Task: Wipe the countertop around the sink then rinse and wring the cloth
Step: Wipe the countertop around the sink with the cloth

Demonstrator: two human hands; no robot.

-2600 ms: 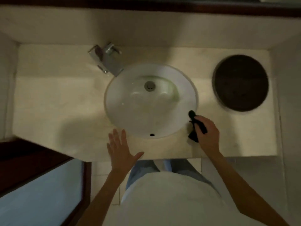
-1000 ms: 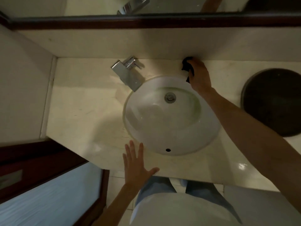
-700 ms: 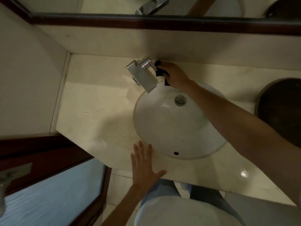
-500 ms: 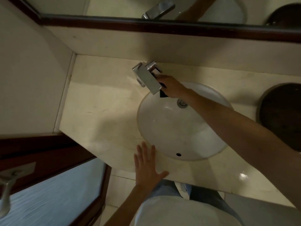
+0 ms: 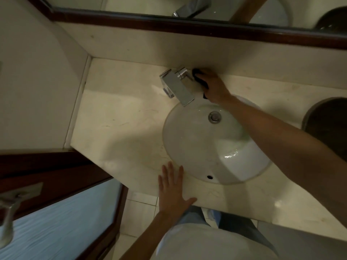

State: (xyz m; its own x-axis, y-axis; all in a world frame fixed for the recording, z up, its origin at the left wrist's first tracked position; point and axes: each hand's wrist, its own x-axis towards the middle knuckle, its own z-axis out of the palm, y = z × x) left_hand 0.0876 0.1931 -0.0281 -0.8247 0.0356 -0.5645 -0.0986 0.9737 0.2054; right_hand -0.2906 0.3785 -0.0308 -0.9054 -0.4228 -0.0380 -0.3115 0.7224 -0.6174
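My right hand (image 5: 214, 86) grips the dark cloth (image 5: 199, 77) against the worktop (image 5: 120, 117) behind the faucet (image 5: 176, 86); my left hand (image 5: 173, 192) lies spread flat beside the sink (image 5: 244, 166).

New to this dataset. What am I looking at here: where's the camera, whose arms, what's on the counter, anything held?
There is no machine: a person works with bare hands. The single camera sits on their head and looks down, so you see their own arms, body and legs from above.

The pale surface is a bathroom countertop with a round white sink set in it, a metal faucet behind it, and a mirror above. A dark round thing lies at the right edge; I cannot tell what it is.

The right hand presses a dark cloth on the counter behind the sink, beside the faucet. The left hand rests flat and open on the front edge, holding nothing.
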